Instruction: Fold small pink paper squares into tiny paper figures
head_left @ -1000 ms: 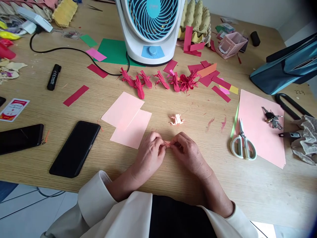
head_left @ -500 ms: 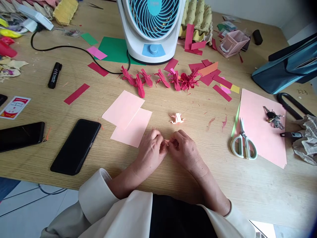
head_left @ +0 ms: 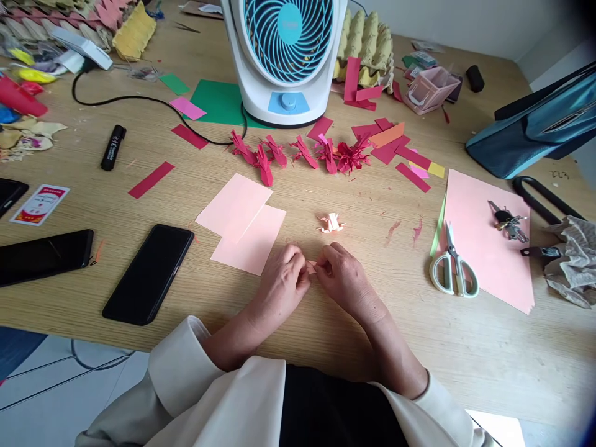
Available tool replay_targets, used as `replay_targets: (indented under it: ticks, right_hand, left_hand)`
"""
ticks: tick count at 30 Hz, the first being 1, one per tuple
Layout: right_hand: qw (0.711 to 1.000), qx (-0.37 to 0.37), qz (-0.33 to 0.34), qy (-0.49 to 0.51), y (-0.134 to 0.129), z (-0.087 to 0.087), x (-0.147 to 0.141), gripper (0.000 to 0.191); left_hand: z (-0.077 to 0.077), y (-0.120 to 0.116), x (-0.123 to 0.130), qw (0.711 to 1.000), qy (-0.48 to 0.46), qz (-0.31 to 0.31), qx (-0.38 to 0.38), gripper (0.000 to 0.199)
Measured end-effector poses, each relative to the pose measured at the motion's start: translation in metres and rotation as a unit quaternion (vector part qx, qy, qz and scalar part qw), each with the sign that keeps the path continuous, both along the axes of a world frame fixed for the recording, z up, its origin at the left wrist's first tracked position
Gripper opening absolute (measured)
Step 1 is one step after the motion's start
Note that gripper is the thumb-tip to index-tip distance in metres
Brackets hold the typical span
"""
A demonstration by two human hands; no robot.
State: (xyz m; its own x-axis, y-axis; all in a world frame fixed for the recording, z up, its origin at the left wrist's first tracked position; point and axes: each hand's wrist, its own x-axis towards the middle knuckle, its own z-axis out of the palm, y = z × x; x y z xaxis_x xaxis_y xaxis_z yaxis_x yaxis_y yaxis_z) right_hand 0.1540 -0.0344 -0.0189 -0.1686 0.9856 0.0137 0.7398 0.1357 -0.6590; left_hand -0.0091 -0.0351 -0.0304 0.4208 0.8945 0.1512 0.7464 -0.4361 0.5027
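A small piece of pink paper (head_left: 311,267) shows between my hands, pinched from both sides. My left hand (head_left: 285,276) has its fingers closed on the paper's left end, and my right hand (head_left: 343,279) grips its right end. Just beyond them lies a small pale pink folded paper shape (head_left: 331,223). Two light pink sheets (head_left: 249,239) overlap on the table to the left of my left hand. Farther back, several crimson folded paper pieces (head_left: 305,153) lie in a row.
A white fan (head_left: 284,102) stands at the back. Phones (head_left: 148,273) lie at the left, near a black marker (head_left: 112,148). White-handled scissors (head_left: 454,270) and keys (head_left: 508,222) rest on pink sheets (head_left: 488,267) at the right. A blue bag (head_left: 535,124) is beyond.
The view has shifted slightly. Between my fingertips a little more of the pink paper shows, and my hands are slightly farther apart.
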Motion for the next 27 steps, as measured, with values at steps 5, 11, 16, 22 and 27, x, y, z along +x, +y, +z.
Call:
replay_targets:
  ticks: [5,11,16,22,27]
  right_hand:
    - [1.000,-0.004,0.000,0.015,0.001,0.000,0.001,0.020]
    - [1.000,-0.002,0.007,0.021,0.001,-0.001,0.003,0.019]
    - [1.000,0.005,0.009,0.022,0.001,-0.001,0.005,0.019]
    - [0.999,0.004,0.011,0.031,0.001,-0.002,0.006,0.019]
    - [0.999,0.000,0.013,0.034,0.000,0.000,0.005,0.019]
  left_hand:
    - [0.004,-0.013,-0.009,0.996,0.023,-0.085,0.027,0.023]
    - [-0.001,-0.023,-0.018,0.980,0.126,-0.135,0.071,0.044]
    - [0.003,-0.023,-0.019,0.967,0.181,-0.163,0.076,0.048]
    - [0.010,-0.024,-0.018,0.962,0.212,-0.162,0.063,0.053]
    - [0.011,-0.025,-0.014,0.968,0.203,-0.136,0.053,0.049]
